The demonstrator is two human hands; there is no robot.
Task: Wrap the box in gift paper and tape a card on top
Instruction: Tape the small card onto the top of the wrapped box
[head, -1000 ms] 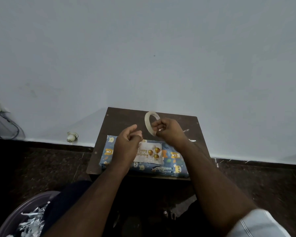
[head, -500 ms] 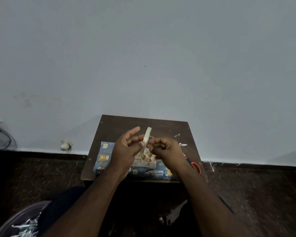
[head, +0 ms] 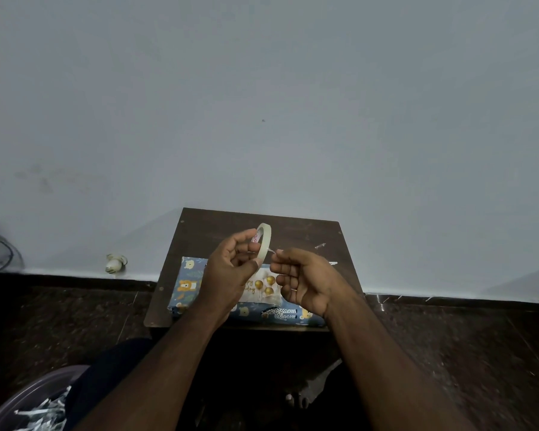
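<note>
Centrally, a box wrapped in blue animal-print gift paper lies on a small dark wooden tabletop against a pale wall. A birthday card with gold balloons rests on top of it. Above the card, the left hand holds a roll of tape upright, its grip curled around the ring. The right hand, just beside it, pinches the tape's loose end in a narrow fingertip grip.
</note>
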